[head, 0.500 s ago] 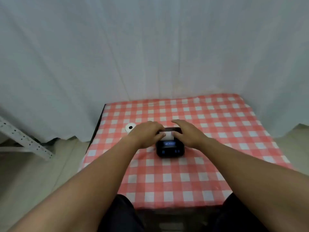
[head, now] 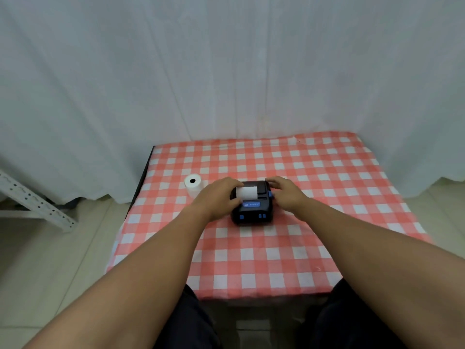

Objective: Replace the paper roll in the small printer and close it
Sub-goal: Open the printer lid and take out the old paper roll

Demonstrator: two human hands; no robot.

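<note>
A small black printer (head: 253, 210) with blue buttons sits in the middle of the checked table. A white strip of paper (head: 247, 192) lies across its top, coming out of the lid. My left hand (head: 219, 196) rests against the printer's left side, fingers curled over the top edge. My right hand (head: 286, 193) grips the right side, thumb by the blue side button. A second white paper roll (head: 193, 185) stands on end to the left, just beyond my left hand.
The red-and-white checked tablecloth (head: 327, 197) covers a small table. A white curtain (head: 226, 71) hangs close behind it. A white perforated metal rack leg (head: 32, 200) slants over the floor at the left. My dark-trousered knees (head: 191, 323) are under the near edge.
Both hands have spread apart from the printer's top to its sides, uncovering the white paper strip. The spare roll shows more fully now.
</note>
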